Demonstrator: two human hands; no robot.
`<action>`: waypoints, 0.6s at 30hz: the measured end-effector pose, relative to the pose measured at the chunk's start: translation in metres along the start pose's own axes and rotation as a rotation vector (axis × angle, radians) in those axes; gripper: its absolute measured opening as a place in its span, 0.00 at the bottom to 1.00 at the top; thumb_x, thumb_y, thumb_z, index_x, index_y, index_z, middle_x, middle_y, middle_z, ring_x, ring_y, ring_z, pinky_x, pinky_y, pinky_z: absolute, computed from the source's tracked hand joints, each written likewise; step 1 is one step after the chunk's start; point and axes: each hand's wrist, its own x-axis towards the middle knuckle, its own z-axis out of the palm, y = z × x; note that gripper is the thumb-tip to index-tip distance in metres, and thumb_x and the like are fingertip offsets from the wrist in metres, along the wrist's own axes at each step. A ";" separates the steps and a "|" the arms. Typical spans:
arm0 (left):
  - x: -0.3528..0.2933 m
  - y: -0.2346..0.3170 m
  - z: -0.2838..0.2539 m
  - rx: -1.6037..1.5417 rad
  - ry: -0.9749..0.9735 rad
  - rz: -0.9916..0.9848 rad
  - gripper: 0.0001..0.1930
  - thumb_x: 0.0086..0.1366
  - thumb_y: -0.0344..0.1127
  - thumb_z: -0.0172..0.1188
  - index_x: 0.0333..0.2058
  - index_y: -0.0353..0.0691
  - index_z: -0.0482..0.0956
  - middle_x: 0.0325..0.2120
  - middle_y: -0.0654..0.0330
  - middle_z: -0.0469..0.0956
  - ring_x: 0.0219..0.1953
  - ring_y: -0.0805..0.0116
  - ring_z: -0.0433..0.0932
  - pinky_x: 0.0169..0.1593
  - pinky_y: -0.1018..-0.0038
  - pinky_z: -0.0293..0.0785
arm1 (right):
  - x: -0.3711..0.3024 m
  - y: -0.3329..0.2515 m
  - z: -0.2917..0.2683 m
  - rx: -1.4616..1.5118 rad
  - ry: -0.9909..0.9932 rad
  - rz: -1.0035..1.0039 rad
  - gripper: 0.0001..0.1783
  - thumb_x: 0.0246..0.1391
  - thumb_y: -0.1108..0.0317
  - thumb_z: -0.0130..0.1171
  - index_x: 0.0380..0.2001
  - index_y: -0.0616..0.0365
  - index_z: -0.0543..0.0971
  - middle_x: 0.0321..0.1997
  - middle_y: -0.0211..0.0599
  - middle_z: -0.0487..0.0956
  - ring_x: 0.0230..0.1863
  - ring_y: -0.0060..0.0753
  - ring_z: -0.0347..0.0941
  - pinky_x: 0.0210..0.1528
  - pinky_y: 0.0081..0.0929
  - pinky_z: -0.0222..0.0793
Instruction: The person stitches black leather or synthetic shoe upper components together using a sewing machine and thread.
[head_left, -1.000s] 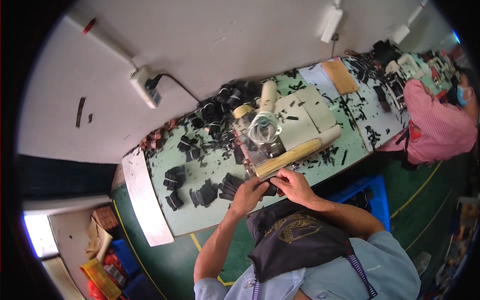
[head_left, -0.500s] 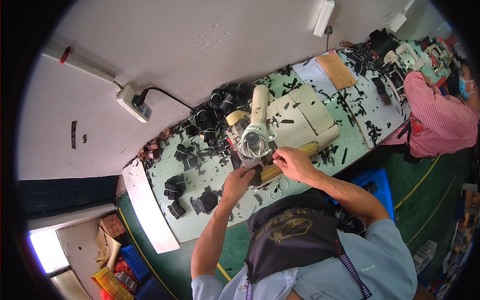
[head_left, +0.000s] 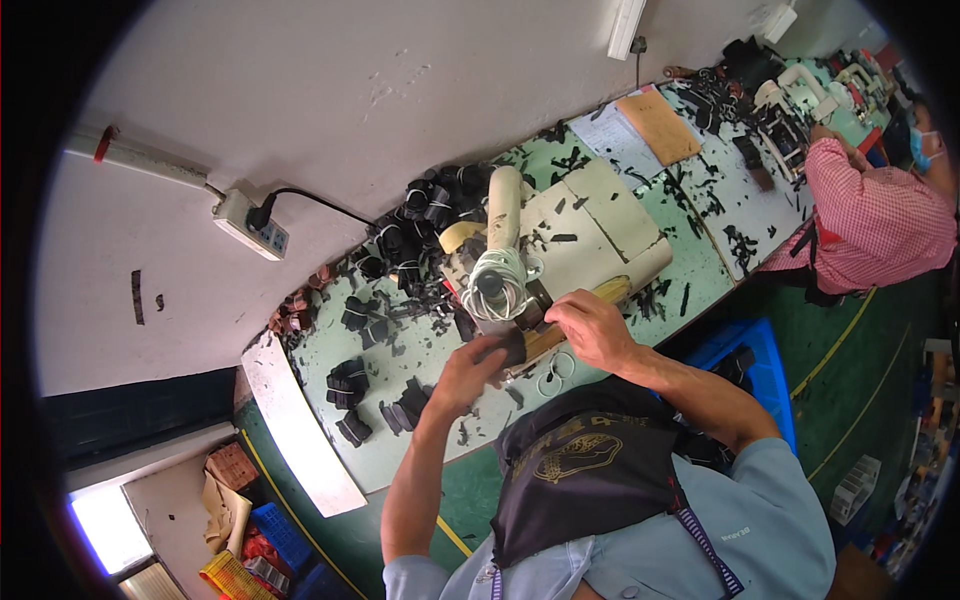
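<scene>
In the curled fingers of the left hand (head_left: 470, 373) is a small dark piece (head_left: 514, 346), likely light, pliant and best pinched by its edges, while slightly beyond, the right hand (head_left: 594, 328) hangs palm down, fingertips bunched, any grip unclear to me, before the beige machine (head_left: 595, 225) on the green desk (head_left: 465, 408).

The blurred left hand (head_left: 470, 373) partly hides a dark piece (head_left: 513, 348).
</scene>
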 end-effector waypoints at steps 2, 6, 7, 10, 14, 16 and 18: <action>-0.007 -0.003 -0.005 -0.012 0.023 -0.058 0.15 0.68 0.40 0.60 0.46 0.35 0.80 0.25 0.65 0.79 0.23 0.79 0.75 0.29 0.78 0.71 | 0.003 -0.008 -0.009 0.005 0.049 -0.063 0.10 0.47 0.83 0.61 0.34 0.58 0.78 0.36 0.38 0.78 0.37 0.43 0.76 0.36 0.36 0.73; -0.009 -0.004 -0.004 0.057 0.113 -0.089 0.15 0.66 0.41 0.62 0.44 0.35 0.81 0.22 0.67 0.76 0.21 0.80 0.70 0.28 0.77 0.67 | 0.008 -0.014 -0.013 0.029 0.101 -0.134 0.10 0.48 0.81 0.60 0.35 0.58 0.78 0.36 0.37 0.79 0.39 0.43 0.77 0.37 0.35 0.73; -0.006 -0.008 -0.004 0.058 0.116 -0.090 0.15 0.66 0.41 0.62 0.44 0.35 0.81 0.22 0.67 0.76 0.21 0.80 0.70 0.28 0.77 0.67 | 0.006 -0.012 -0.010 0.032 0.102 -0.136 0.10 0.48 0.81 0.60 0.35 0.58 0.78 0.36 0.37 0.79 0.39 0.43 0.77 0.37 0.35 0.73; 0.003 -0.014 0.001 0.118 0.164 -0.072 0.16 0.65 0.43 0.63 0.40 0.34 0.82 0.21 0.66 0.75 0.21 0.79 0.68 0.27 0.75 0.65 | -0.002 -0.003 0.000 0.043 -0.137 0.160 0.07 0.50 0.79 0.59 0.35 0.59 0.78 0.38 0.39 0.79 0.38 0.45 0.76 0.38 0.37 0.72; 0.005 -0.011 0.003 0.183 0.209 -0.099 0.18 0.64 0.46 0.62 0.39 0.34 0.83 0.22 0.61 0.79 0.23 0.75 0.73 0.30 0.72 0.69 | 0.001 0.002 -0.002 0.119 -0.309 0.380 0.06 0.52 0.77 0.59 0.34 0.59 0.79 0.39 0.40 0.77 0.40 0.46 0.75 0.42 0.39 0.72; 0.009 -0.003 0.004 0.214 0.229 -0.079 0.18 0.64 0.46 0.62 0.39 0.34 0.84 0.22 0.59 0.80 0.24 0.73 0.74 0.31 0.71 0.70 | 0.008 -0.001 0.001 0.130 -0.294 0.361 0.06 0.51 0.77 0.59 0.35 0.59 0.79 0.38 0.40 0.77 0.40 0.47 0.75 0.43 0.39 0.72; 0.019 0.004 0.015 0.465 0.250 0.056 0.19 0.64 0.47 0.62 0.40 0.34 0.84 0.24 0.56 0.82 0.26 0.69 0.78 0.34 0.69 0.73 | 0.010 -0.003 0.008 0.026 -0.208 0.250 0.08 0.50 0.79 0.60 0.35 0.57 0.78 0.38 0.39 0.75 0.41 0.46 0.74 0.44 0.39 0.72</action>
